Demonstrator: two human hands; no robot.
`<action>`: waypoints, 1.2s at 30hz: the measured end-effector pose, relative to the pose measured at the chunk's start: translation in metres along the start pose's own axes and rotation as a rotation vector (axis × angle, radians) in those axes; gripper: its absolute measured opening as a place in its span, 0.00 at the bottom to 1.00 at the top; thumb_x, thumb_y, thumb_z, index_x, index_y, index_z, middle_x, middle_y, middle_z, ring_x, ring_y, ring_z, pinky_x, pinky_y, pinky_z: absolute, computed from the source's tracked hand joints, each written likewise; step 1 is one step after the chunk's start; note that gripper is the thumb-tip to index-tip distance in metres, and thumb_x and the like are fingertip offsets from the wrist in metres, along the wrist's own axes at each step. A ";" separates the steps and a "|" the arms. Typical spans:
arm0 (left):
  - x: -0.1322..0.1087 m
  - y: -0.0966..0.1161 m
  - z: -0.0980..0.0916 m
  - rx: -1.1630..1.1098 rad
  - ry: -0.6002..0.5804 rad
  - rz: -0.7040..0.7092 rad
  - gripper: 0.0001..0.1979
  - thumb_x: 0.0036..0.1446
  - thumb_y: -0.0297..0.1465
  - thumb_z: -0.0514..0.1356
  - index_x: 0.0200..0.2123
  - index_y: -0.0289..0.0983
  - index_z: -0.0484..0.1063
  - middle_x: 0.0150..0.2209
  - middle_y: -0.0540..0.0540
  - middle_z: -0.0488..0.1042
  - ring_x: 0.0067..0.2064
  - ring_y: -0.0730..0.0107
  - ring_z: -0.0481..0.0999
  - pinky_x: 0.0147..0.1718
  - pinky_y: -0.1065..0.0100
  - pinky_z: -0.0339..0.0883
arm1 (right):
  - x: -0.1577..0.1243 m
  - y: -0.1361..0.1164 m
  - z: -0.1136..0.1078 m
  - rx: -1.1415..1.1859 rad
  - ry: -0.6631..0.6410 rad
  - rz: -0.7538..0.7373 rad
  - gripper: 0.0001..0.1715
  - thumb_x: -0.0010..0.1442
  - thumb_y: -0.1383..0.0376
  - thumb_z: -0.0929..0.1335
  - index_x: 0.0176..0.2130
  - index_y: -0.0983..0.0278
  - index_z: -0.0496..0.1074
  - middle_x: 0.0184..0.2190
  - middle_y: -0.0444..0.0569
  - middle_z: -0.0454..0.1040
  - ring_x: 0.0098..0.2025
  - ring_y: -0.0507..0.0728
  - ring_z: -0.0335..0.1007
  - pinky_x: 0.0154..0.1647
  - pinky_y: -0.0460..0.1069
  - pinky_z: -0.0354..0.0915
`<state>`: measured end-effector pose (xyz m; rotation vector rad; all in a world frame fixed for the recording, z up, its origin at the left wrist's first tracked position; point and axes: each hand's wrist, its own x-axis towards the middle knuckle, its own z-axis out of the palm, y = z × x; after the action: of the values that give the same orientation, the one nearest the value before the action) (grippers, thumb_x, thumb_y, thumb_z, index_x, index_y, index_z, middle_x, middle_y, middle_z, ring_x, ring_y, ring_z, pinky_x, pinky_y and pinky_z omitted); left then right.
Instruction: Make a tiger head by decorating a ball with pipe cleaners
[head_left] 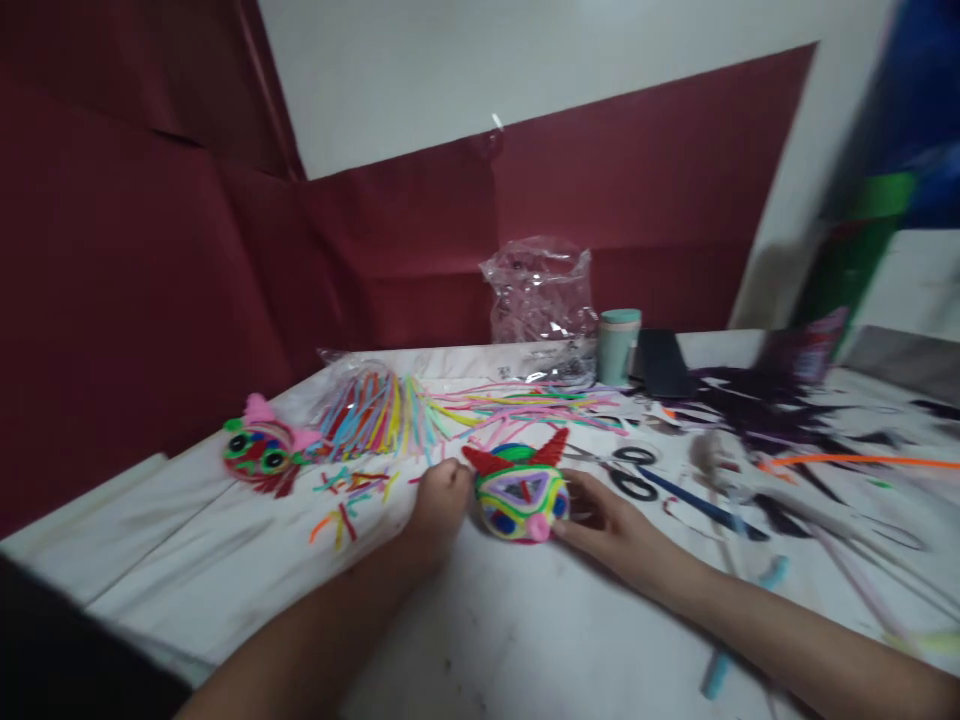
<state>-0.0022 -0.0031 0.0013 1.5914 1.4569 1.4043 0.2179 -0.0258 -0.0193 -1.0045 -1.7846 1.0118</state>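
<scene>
White tabletop [517, 625] stretches before the red-eared figure [523, 495].

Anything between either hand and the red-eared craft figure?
Nothing visible. The right hand already grips the red-eared figure at its right side. The left hand is at its left edge, nothing seen between; blur hides whether they touch. The scissors lie beyond the right hand, not in between.
</scene>
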 end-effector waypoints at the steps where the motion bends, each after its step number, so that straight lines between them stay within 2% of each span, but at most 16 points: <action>1: 0.000 -0.002 0.000 0.017 0.006 -0.007 0.12 0.47 0.29 0.54 0.14 0.38 0.58 0.16 0.56 0.57 0.22 0.74 0.57 0.23 0.71 0.49 | 0.000 0.003 0.000 0.001 0.002 -0.002 0.32 0.53 0.52 0.69 0.52 0.63 0.62 0.40 0.52 0.73 0.42 0.60 0.70 0.43 0.55 0.69; 4: 0.003 -0.008 0.001 0.012 0.016 -0.002 0.09 0.47 0.27 0.55 0.17 0.37 0.60 0.18 0.55 0.61 0.24 0.74 0.61 0.25 0.72 0.54 | 0.001 0.012 -0.001 0.015 -0.003 -0.007 0.31 0.53 0.52 0.69 0.52 0.62 0.63 0.41 0.53 0.74 0.40 0.60 0.71 0.43 0.55 0.70; 6: 0.004 -0.010 0.001 -0.044 -0.006 0.019 0.02 0.49 0.28 0.54 0.25 0.37 0.65 0.24 0.53 0.66 0.28 0.73 0.66 0.29 0.72 0.59 | 0.002 0.015 -0.001 0.022 -0.005 -0.011 0.31 0.52 0.52 0.69 0.52 0.62 0.64 0.42 0.53 0.74 0.39 0.60 0.71 0.42 0.55 0.70; 7: 0.004 -0.010 0.001 -0.078 -0.031 0.031 0.03 0.52 0.29 0.53 0.29 0.37 0.66 0.27 0.51 0.68 0.30 0.73 0.67 0.31 0.72 0.60 | 0.002 0.016 -0.001 0.023 -0.002 -0.011 0.31 0.51 0.52 0.70 0.52 0.62 0.64 0.42 0.53 0.75 0.39 0.60 0.72 0.42 0.55 0.71; 9: 0.003 -0.009 -0.001 -0.141 -0.106 0.058 0.08 0.57 0.33 0.50 0.34 0.36 0.66 0.29 0.49 0.70 0.32 0.71 0.69 0.33 0.70 0.63 | 0.001 0.017 -0.001 0.029 0.018 -0.005 0.32 0.50 0.52 0.71 0.51 0.62 0.65 0.42 0.54 0.75 0.41 0.61 0.72 0.43 0.55 0.71; 12: -0.001 -0.007 -0.004 -0.197 -0.245 0.094 0.18 0.59 0.42 0.48 0.34 0.34 0.69 0.30 0.46 0.72 0.34 0.68 0.71 0.36 0.67 0.65 | 0.001 0.015 0.000 0.045 0.041 0.027 0.35 0.48 0.51 0.71 0.52 0.62 0.64 0.42 0.55 0.75 0.42 0.63 0.73 0.43 0.55 0.72; 15: -0.005 -0.004 -0.006 -0.224 -0.368 0.098 0.23 0.51 0.46 0.58 0.41 0.33 0.70 0.38 0.43 0.74 0.40 0.63 0.73 0.40 0.64 0.66 | 0.000 0.013 0.001 0.037 0.035 0.058 0.35 0.48 0.51 0.71 0.51 0.63 0.64 0.42 0.55 0.75 0.41 0.63 0.73 0.42 0.55 0.73; 18: -0.013 0.003 -0.004 -0.244 -0.464 0.074 0.38 0.36 0.39 0.71 0.51 0.36 0.64 0.48 0.39 0.71 0.48 0.56 0.71 0.45 0.59 0.67 | -0.002 0.015 0.001 0.013 0.018 0.045 0.33 0.49 0.51 0.71 0.51 0.62 0.62 0.42 0.55 0.75 0.42 0.64 0.73 0.41 0.55 0.73; 20: -0.019 0.010 -0.002 -0.279 -0.523 0.074 0.44 0.32 0.33 0.73 0.55 0.37 0.61 0.52 0.39 0.70 0.52 0.54 0.70 0.49 0.57 0.66 | -0.005 0.018 0.002 -0.010 -0.014 0.024 0.33 0.50 0.52 0.70 0.51 0.61 0.59 0.42 0.54 0.74 0.41 0.62 0.73 0.40 0.55 0.73; 22: -0.024 0.018 -0.001 -0.307 -0.575 0.090 0.45 0.31 0.31 0.74 0.56 0.37 0.61 0.53 0.39 0.70 0.52 0.54 0.70 0.51 0.57 0.65 | -0.007 0.018 0.003 -0.044 -0.045 0.001 0.31 0.52 0.54 0.70 0.51 0.61 0.58 0.42 0.52 0.73 0.39 0.60 0.73 0.38 0.54 0.73; 26: -0.026 0.024 -0.001 -0.310 -0.587 0.141 0.47 0.29 0.28 0.74 0.57 0.36 0.60 0.54 0.38 0.68 0.54 0.53 0.68 0.53 0.56 0.63 | -0.011 0.006 0.007 -0.085 -0.044 -0.047 0.27 0.55 0.57 0.68 0.50 0.60 0.58 0.43 0.51 0.72 0.38 0.57 0.73 0.36 0.51 0.72; 29: -0.022 0.017 0.000 -0.321 -0.592 0.134 0.49 0.34 0.28 0.72 0.60 0.36 0.53 0.54 0.37 0.68 0.53 0.53 0.69 0.51 0.56 0.64 | -0.011 -0.007 0.009 -0.087 -0.035 -0.072 0.25 0.55 0.59 0.68 0.50 0.61 0.58 0.42 0.51 0.72 0.39 0.57 0.72 0.36 0.51 0.71; 31: -0.018 0.010 0.001 -0.336 -0.613 0.105 0.51 0.34 0.29 0.72 0.61 0.37 0.50 0.55 0.36 0.67 0.53 0.52 0.69 0.51 0.57 0.65 | -0.009 -0.012 0.008 -0.114 -0.023 -0.074 0.25 0.55 0.60 0.68 0.50 0.62 0.58 0.41 0.51 0.72 0.38 0.57 0.71 0.35 0.51 0.71; 34: -0.013 0.002 0.004 -0.430 -0.647 0.061 0.47 0.39 0.32 0.70 0.61 0.39 0.50 0.56 0.37 0.66 0.53 0.52 0.70 0.50 0.57 0.66 | -0.009 -0.015 0.005 -0.157 -0.008 -0.073 0.26 0.54 0.61 0.69 0.50 0.62 0.59 0.39 0.50 0.71 0.35 0.55 0.70 0.34 0.50 0.70; 36: -0.012 0.001 0.005 -0.443 -0.627 0.045 0.44 0.41 0.34 0.68 0.60 0.39 0.51 0.55 0.38 0.67 0.53 0.51 0.70 0.49 0.57 0.67 | -0.009 -0.015 0.004 -0.166 0.000 -0.083 0.27 0.53 0.63 0.69 0.51 0.62 0.59 0.39 0.50 0.71 0.35 0.55 0.69 0.33 0.50 0.69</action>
<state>0.0043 -0.0134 -0.0034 1.5715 0.6926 1.0152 0.2136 -0.0407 -0.0094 -1.0208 -1.9180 0.8231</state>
